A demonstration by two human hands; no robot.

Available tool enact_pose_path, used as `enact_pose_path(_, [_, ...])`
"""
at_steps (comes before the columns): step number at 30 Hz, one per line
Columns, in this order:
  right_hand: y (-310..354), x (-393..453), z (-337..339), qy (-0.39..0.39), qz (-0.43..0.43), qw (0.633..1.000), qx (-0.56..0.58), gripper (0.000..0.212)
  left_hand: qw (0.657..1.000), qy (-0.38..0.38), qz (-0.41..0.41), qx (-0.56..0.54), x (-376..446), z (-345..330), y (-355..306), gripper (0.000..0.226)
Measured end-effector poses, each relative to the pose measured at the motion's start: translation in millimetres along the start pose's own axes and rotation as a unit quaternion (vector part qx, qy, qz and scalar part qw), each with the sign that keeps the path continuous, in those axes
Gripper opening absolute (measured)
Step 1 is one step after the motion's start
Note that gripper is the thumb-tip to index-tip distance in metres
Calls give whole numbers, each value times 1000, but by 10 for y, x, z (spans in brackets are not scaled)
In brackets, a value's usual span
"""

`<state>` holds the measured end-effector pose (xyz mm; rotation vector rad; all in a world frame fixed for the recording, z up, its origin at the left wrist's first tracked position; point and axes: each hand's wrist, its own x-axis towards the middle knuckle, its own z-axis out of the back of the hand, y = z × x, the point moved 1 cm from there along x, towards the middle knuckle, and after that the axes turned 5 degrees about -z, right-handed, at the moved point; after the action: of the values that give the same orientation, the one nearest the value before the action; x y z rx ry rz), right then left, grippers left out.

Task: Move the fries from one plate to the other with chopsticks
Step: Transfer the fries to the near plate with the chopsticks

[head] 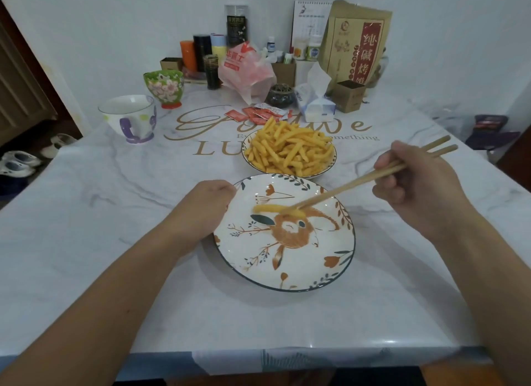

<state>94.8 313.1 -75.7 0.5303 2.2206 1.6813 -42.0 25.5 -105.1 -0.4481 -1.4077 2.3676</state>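
A heap of fries (pixel 288 148) fills the far plate (pixel 330 162). Nearer to me lies a white plate (pixel 324 267) painted with an orange animal and leaves. My right hand (pixel 413 184) grips wooden chopsticks (pixel 365 180) whose tips reach down over the near plate's upper middle. One fry (pixel 271 208) sits at those tips, just above or on the plate; I cannot tell which. My left hand (pixel 207 204) is curled against the near plate's left rim, holding it.
A white mug (pixel 129 116) with purple handle stands at the left, a floral bowl (pixel 164 88) behind it. Red sauce packets (pixel 255 115), a tissue pack (pixel 314 104), bottles, bags and boxes crowd the back. Shoes lie on the floor at left.
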Motion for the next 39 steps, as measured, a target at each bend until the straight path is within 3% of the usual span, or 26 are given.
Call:
enact_pose_path(6, [175,-11,-100,-12,58,994,-93,52,999,-2,-16,37,-30,-133,-48,34])
enact_pose_path(11, [385,329,-189,-30,77,997,-5,54,998,22,-24,56,-37,-92,-57,35])
enact_pose_path(17, [44,471,-114,-69,93,989,96,56,997,39,-31,63,-70,-6,-13,36])
enact_pose_path(21, [136,325,-95,-140,171,975,30,59,997,44,-25,60,-126,-21,-41,37])
enact_pose_path(25, [210,226,-168,-153,207,966,-2,62,999,31,-11,29,-164,-59,-58,37])
enact_pose_path(39, [70,216,-411,-197,210,954,-88,53,999,-26,18,-10,-165,-84,-86,40])
